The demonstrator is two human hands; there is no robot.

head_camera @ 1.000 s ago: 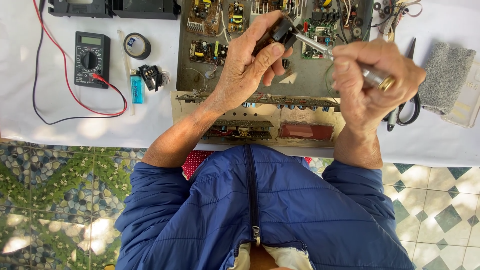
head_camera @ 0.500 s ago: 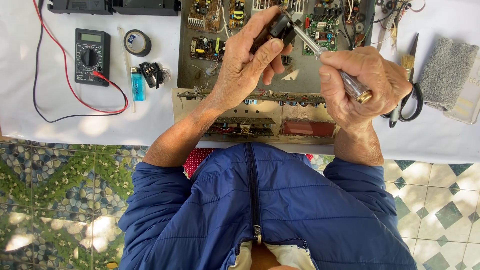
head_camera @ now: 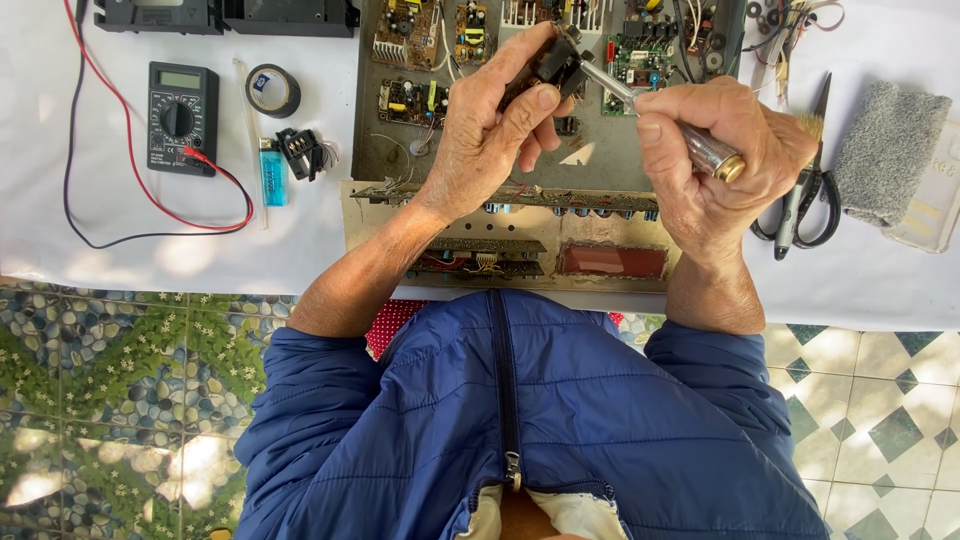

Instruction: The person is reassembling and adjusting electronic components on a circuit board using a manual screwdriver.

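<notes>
Above the open chassis (head_camera: 600, 170), the left hand (head_camera: 490, 140) pinches a small black part (head_camera: 545, 65), grip clamped on it between thumb and fingers. The right hand (head_camera: 715, 160) closes its grip round a metal-barrelled tool (head_camera: 690, 140), whose tip meets the part at the left fingertips. Just under both grips lie the circuit boards (head_camera: 655, 45) and loose wires; right of the right grip lie scissors (head_camera: 810, 180), a brush and a grey cloth (head_camera: 890, 150); well left of the left grip lie a meter (head_camera: 180, 115) with red and black leads, a tape roll (head_camera: 272, 90) and a blue lighter (head_camera: 272, 172) on the white worktop (head_camera: 130, 250).

Likely hazards: the tip sits close to bare fingers, so a slip could hurt them; the part, held in the air by a pinch alone, could twist free and drop among the boards; a stray tip could touch the wiring beneath.
</notes>
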